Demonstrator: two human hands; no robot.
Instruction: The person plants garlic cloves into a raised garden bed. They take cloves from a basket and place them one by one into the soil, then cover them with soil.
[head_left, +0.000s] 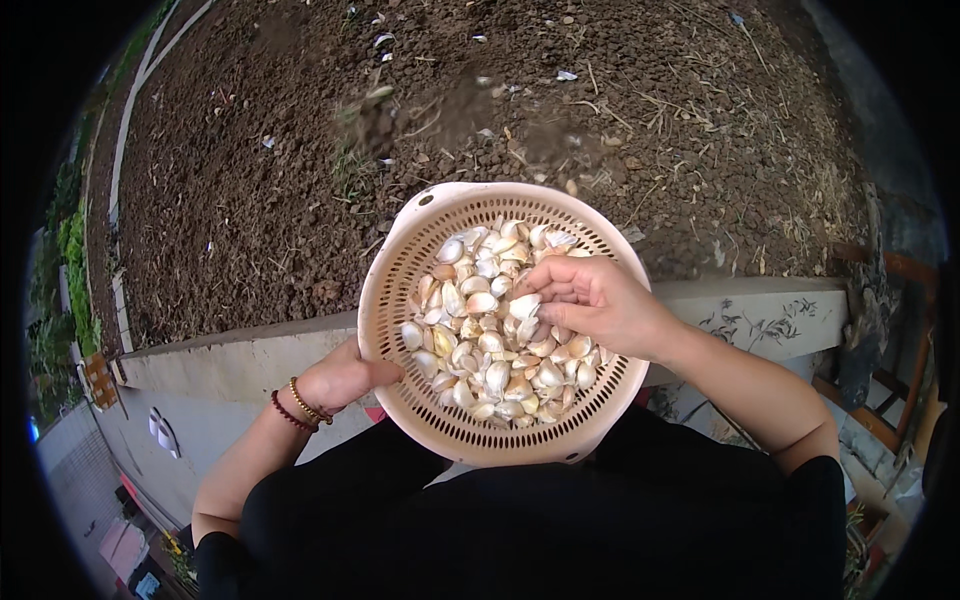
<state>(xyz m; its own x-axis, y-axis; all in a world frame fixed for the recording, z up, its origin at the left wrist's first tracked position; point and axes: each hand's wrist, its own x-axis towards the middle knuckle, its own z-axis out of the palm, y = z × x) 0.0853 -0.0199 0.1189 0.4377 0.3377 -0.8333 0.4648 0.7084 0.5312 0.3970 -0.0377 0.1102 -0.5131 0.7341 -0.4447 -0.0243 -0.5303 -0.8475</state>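
A pale pink plastic colander (381, 281) with slotted sides is held close in front of my body. Many loose garlic cloves (491, 341) lie in it, some with papery skin. My left hand (351, 377) grips the colander's left rim, its thumb over the inside edge; two bead bracelets circle that wrist. Inside the bowl, at the right, my right hand (589, 304) has a whitish garlic clove (525, 306) at its thumb and fingertips, just above the other cloves. The undersides of the left fingers are hidden by the rim.
Beyond the colander lies a bed of dark crumbly soil (247, 195) with dry stalks, grass tufts and scattered whitish bits. A concrete ledge (247, 364) runs along its near edge. White slippers (163, 433) are at lower left, wooden framing (911, 375) at right.
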